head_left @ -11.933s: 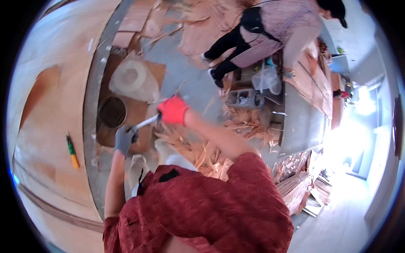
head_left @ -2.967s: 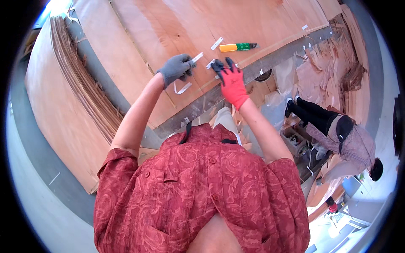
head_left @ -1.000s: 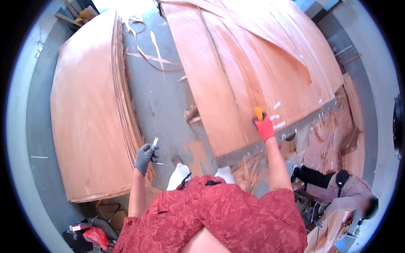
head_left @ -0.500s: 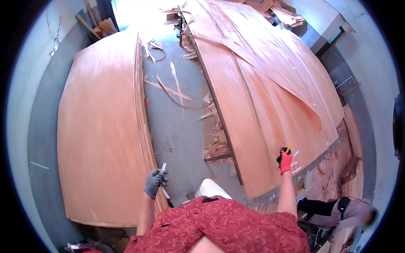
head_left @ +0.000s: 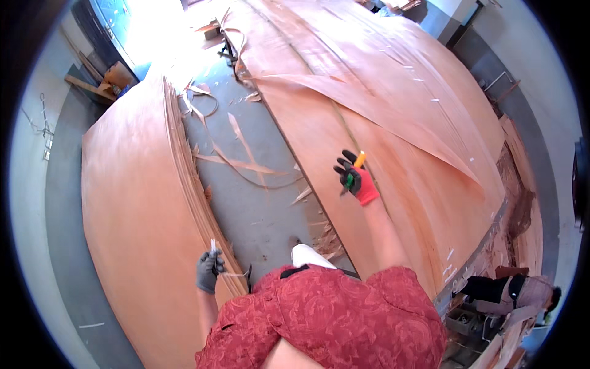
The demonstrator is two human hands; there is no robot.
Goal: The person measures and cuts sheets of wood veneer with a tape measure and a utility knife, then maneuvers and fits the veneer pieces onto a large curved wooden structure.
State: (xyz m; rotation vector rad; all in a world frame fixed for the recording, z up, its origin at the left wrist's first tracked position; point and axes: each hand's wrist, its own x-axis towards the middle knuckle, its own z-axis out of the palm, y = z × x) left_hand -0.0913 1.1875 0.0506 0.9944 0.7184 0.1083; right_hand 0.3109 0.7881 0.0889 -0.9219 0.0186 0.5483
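My left hand (head_left: 208, 272), in a grey glove, is closed on a slim white stick-like piece (head_left: 213, 245) that points upward. It is above the near right edge of the left stack of wood veneer sheets (head_left: 132, 203). My right hand (head_left: 364, 186), in a red and black glove, grips a yellow-and-green-handled tool (head_left: 361, 160); its exact kind is partly hidden by the fingers. That hand is over the right stack of veneer (head_left: 307, 147), near a dark lengthwise seam. A loose veneer sheet (head_left: 393, 138) lies with a raised, slanting edge beyond it.
Between the stacks runs a grey floor (head_left: 246, 209) littered with curled veneer strips (head_left: 236, 163). Small white marks dot the right stack. At the lower right, another person (head_left: 519, 292) bends among veneer scraps (head_left: 516, 184). A dark door frame (head_left: 101, 31) stands at the far left.
My right hand has moved left and farther forward over the right stack, its fingers loosening somewhat around the tool. My left hand has shifted slightly left. The whole view has turned a little.
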